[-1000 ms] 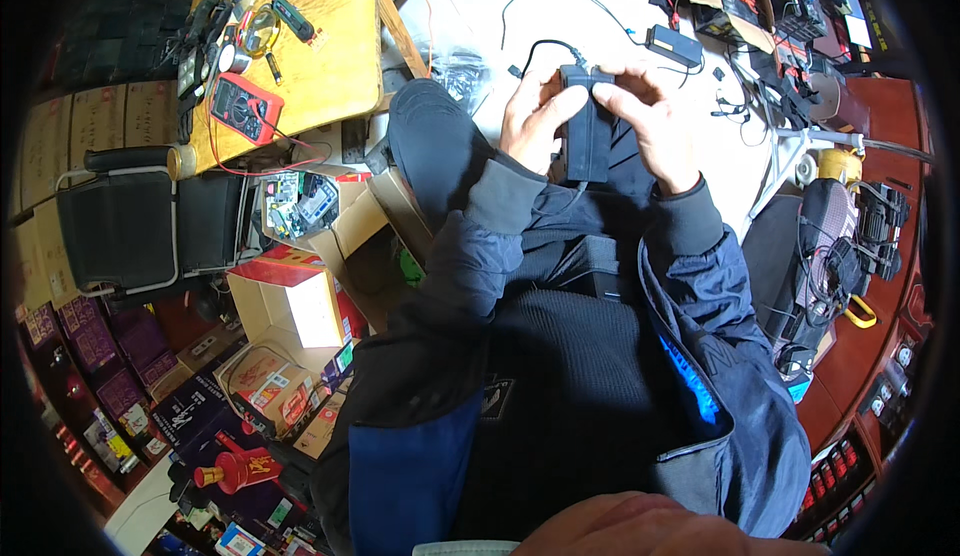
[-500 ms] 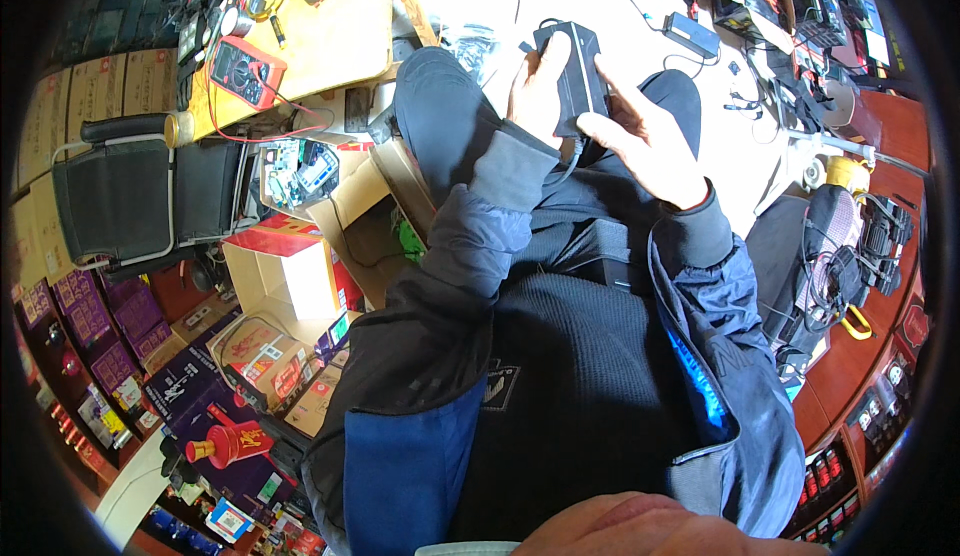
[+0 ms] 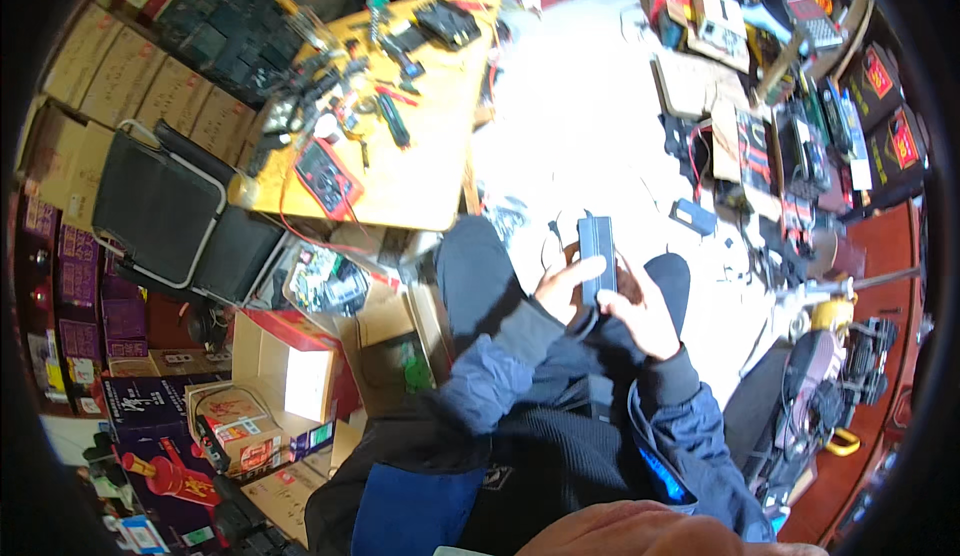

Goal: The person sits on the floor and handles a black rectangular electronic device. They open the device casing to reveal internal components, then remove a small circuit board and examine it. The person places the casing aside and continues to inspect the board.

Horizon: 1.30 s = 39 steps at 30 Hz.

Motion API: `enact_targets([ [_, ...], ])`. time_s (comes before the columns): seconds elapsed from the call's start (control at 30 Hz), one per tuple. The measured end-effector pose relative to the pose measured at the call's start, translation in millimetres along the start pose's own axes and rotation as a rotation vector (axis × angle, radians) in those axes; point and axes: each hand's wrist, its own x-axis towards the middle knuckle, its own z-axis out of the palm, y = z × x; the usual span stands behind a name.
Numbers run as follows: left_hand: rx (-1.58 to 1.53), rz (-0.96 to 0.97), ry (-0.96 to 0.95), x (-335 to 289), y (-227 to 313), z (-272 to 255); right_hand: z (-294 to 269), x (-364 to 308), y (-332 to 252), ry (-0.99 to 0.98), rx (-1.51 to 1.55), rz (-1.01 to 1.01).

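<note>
A black brick-shaped power adapter (image 3: 597, 239) is held upright over my lap, between my knees. My left hand (image 3: 563, 288) grips its left side, thumb lying across the front. Around the right side and lower end, my right hand (image 3: 648, 318) is closed, thumb near the bottom edge. A cord runs from the lower end down between my hands. Some fingertips are hidden behind the adapter. Another black adapter (image 3: 692, 217) with a cable lies on the bright floor beyond my right knee.
To the left stands a wooden table (image 3: 430, 171) with a red multimeter (image 3: 326, 178) and tools. Beside it are a black chair (image 3: 160, 208), a bin of circuit boards (image 3: 335, 284) and an open cardboard box (image 3: 262, 358). Boxes and cabled equipment (image 3: 800, 146) line the right.
The view has tipped up, so hands and adapter sit lower in the picture and more table shows. The adapter has turned, showing a narrower face. Both hands still hold it.
</note>
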Motion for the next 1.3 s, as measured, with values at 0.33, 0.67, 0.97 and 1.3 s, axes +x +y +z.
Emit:
enact_targets([
  [0.33, 0.243, 0.079, 0.114, 3, -3, -16, -3, -2, -3, 0.058, -0.495, -0.013],
  [0.67, 0.19, 0.135, 0.126, 9, -4, -15, 2, 6, -17, 0.025, -0.597, -0.156],
  [0.97, 0.231, 0.073, 0.149, 4, -4, -12, -10, 8, -9, 0.017, -0.659, -0.164],
  [1.3, 0.278, 0.079, 0.164, 10, -7, -19, -15, 9, 9, 0.067, -0.61, -0.198],
])
